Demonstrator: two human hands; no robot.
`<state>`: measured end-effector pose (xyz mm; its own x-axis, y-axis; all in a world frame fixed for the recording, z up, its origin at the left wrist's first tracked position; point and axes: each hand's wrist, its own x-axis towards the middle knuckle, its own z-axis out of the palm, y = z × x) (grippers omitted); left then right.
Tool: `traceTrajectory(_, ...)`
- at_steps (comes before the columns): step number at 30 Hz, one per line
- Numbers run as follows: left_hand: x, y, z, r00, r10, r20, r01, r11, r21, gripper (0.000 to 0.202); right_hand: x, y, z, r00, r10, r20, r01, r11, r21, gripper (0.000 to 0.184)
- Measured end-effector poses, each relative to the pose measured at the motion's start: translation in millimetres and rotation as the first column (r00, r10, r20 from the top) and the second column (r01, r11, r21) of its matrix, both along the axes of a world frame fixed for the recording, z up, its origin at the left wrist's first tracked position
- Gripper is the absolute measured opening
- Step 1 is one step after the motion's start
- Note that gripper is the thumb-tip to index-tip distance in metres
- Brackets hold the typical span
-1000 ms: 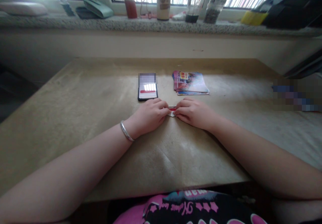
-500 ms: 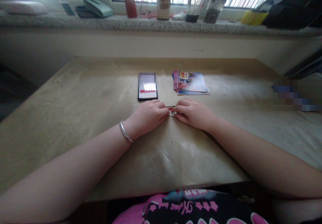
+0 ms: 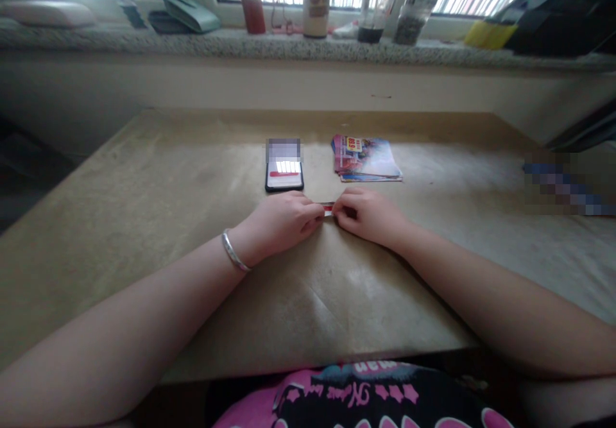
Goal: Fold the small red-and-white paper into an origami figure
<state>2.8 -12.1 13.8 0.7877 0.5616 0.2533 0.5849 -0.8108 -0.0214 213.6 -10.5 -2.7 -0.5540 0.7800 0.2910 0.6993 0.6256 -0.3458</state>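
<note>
A narrow strip of folded paper (image 3: 328,209), white with red, lies on the table between my hands; most of it is hidden under the fingers. My left hand (image 3: 292,219), with a silver bangle (image 3: 235,252) at the wrist, is closed on the strip's left end. On the right end, my right hand (image 3: 368,216) pinches the paper between thumb and fingers. Just beyond my left hand lies a phone (image 3: 283,183) with a lit screen. A stack of printed leaflets (image 3: 369,158) rests behind my right hand.
The table (image 3: 206,158) has a tan cover and meets a wall at the back. Above it, a granite windowsill (image 3: 269,44) carries a red bottle (image 3: 253,12), a tall container (image 3: 316,4) and a yellow object (image 3: 491,33). Something blurred (image 3: 568,184) lies at the right.
The paper strip between my hands looks flatter and narrower. My right fingers have drawn slightly back to the right into a tighter pinch; my left hand stays nearly in place.
</note>
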Motion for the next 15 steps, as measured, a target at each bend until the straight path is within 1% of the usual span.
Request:
traceTrajectory(2, -3, 1, -0.4, 1.0, -0.025, 0.008, 0.025, 1.0, 0.009, 0.019, 0, 2, -1.0, 1.0, -0.01, -0.025, 0.009, 0.999, -0.032, 0.012)
traceTrajectory(5, -5, 3, -3.0, 0.997, -0.071, 0.025, 0.07, 0.997, 0.045, 0.023, 0, 3, -1.6, 0.999, -0.012, -0.034, 0.011, 0.999, -0.047, 0.012)
traceTrajectory(7, -5, 4, -6.1, 0.996, -0.072, 0.049, 0.068, 0.995, 0.072, 0.022, 0, 4, -1.3, 1.0, -0.017, -0.026, 0.015, 0.999, -0.049, 0.012)
traceTrajectory(10, 0, 6, -10.7, 0.996, -0.009, 0.092, -0.001, 0.994, 0.106, 0.019, -1, 4, -0.7, 1.0, -0.024, -0.019, 0.023, 0.998, -0.051, 0.012)
traceTrajectory(12, 4, 7, -12.3, 0.994, 0.037, 0.099, -0.047, 0.994, 0.1, 0.021, -1, 4, -0.5, 1.0, -0.019, -0.023, 0.018, 0.999, -0.049, 0.012)
traceTrajectory(15, 8, 8, -12.4, 0.992, 0.072, 0.102, -0.081, 0.993, 0.088, 0.024, -1, 3, -0.7, 0.999, -0.003, -0.033, 0.002, 0.999, -0.05, 0.011)
